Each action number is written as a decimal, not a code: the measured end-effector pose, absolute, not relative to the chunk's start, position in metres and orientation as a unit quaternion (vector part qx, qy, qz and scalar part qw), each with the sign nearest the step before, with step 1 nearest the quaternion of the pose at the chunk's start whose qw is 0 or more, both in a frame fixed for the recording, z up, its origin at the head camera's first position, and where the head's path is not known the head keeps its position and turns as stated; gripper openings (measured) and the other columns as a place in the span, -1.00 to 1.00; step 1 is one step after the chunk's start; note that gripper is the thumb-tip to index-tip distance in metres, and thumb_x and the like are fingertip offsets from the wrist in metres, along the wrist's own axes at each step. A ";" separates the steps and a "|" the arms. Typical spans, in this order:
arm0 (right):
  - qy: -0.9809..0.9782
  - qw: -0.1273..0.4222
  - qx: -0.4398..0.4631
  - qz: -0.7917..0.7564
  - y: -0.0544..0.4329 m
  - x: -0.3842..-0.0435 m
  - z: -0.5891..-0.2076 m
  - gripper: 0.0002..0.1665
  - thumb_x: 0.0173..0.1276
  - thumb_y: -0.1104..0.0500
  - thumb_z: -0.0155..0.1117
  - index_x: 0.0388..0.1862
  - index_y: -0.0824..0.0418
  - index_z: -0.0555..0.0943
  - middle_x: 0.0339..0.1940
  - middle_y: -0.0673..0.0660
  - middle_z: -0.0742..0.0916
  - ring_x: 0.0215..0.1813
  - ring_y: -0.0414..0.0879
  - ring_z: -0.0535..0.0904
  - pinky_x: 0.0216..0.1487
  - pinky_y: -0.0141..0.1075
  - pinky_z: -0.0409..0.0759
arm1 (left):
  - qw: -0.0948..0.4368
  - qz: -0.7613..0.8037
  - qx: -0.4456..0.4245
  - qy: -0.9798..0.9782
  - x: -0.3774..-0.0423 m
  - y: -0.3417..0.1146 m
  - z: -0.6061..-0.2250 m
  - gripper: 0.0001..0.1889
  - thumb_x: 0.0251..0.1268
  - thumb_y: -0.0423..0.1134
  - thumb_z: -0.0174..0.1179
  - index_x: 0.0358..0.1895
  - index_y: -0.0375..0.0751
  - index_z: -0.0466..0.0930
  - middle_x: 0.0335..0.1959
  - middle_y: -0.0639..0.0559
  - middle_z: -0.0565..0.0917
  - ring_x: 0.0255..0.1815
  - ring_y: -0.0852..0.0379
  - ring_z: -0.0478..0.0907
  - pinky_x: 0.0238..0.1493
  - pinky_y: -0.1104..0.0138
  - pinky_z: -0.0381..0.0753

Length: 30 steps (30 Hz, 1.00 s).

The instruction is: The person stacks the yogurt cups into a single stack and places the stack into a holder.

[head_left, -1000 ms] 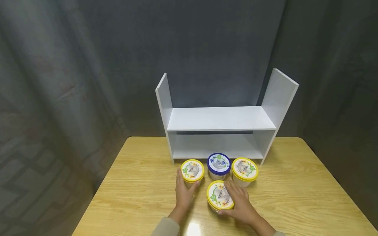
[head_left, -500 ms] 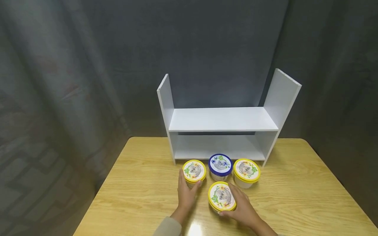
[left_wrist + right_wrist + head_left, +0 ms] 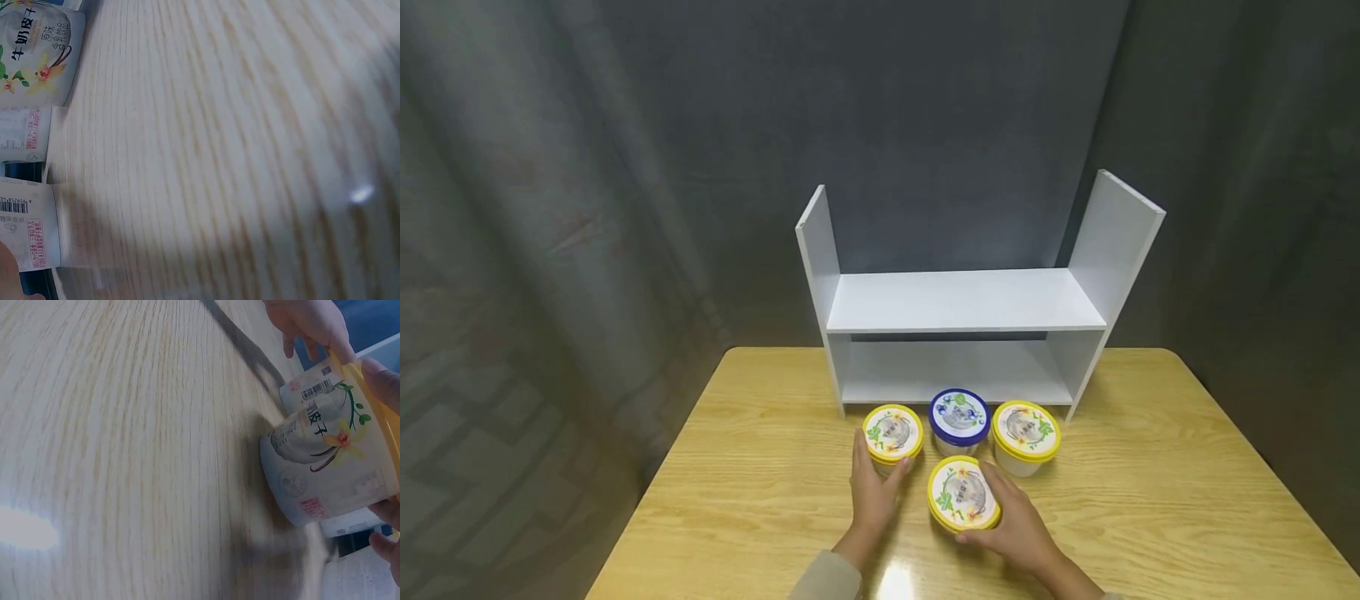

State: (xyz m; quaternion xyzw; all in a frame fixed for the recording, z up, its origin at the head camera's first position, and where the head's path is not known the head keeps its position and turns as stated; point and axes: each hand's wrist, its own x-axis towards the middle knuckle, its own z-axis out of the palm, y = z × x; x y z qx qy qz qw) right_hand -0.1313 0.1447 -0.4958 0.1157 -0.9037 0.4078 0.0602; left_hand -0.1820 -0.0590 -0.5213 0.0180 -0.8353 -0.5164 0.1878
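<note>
My left hand [image 3: 874,500] grips the side of a yellow-lidded tub [image 3: 892,433], thumb on the near right and fingers on the left. Closer to me, my right hand [image 3: 1021,527] holds another yellow-lidded tub [image 3: 964,495] from its right side. In the right wrist view, this tub [image 3: 331,450] has a vanilla-flower print, and my thumb [image 3: 382,384] lies against its yellow lid. Whether its base touches the table cannot be told. A blue-lidded tub [image 3: 959,417] and a third yellow-lidded tub [image 3: 1026,433] stand behind, touched by neither hand.
A white two-level shelf [image 3: 966,302] stands at the back of the wooden table [image 3: 715,500], directly behind the row of tubs. Its side panels rise above the upper board. Grey curtains [image 3: 955,125] hang around the table's back and sides.
The head view has shifted very slightly. Both hands keep their grip on the same two tubs, and nothing on the table has clearly moved.
</note>
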 end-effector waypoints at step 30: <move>-0.896 0.100 0.107 0.419 0.153 -0.148 -0.448 0.23 -0.43 -0.18 0.47 0.23 0.35 0.21 0.20 0.33 0.31 0.20 0.26 0.14 0.12 0.14 0.10 | 0.189 -0.517 0.022 -0.834 -0.182 -0.059 -0.522 -0.06 -0.09 -0.04 0.26 0.30 -0.33 -0.10 0.28 -0.27 0.05 0.25 -0.14 0.03 0.20 0.08 0.03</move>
